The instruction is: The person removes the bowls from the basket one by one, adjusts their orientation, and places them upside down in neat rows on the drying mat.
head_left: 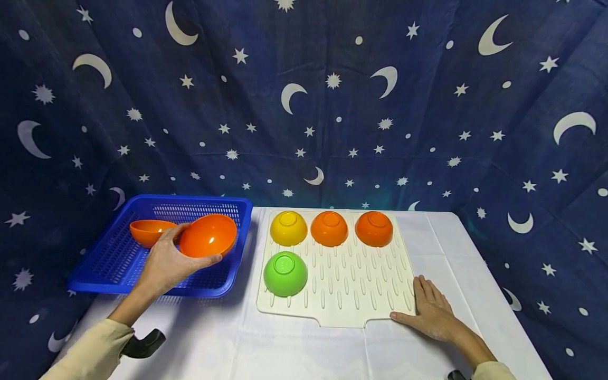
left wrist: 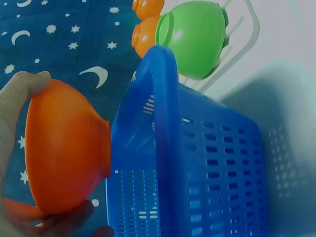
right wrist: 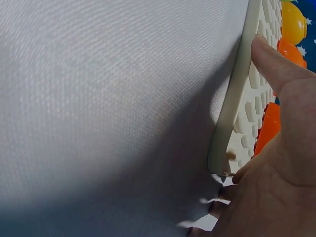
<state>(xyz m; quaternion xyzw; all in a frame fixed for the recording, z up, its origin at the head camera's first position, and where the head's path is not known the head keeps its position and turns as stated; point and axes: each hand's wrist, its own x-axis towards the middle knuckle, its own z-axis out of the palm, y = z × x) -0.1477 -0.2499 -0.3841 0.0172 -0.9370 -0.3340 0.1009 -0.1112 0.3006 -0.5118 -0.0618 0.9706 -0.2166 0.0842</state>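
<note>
My left hand (head_left: 167,262) grips an orange bowl (head_left: 209,237) by its rim, thumb on the near side, over the blue basket (head_left: 245,232). In the left wrist view the held bowl (left wrist: 66,148) is tilted on its side, its foot toward the basket wall. Another orange bowl (head_left: 147,232) sits inside the basket, just left of that hand. With fingers straight, my right hand (head_left: 434,312) rests at the near right corner of the white draining board (head_left: 342,312). The right wrist view shows its thumb (right wrist: 271,59) along the board's edge.
Bowls stand upside down on the board: a yellow one (head_left: 288,228) and two orange ones (head_left: 329,228) (head_left: 373,229) across the back row, a green one (head_left: 285,274) at front left. A white cloth (head_left: 294,348) covers the table. Behind hangs a dark blue curtain (head_left: 266,137).
</note>
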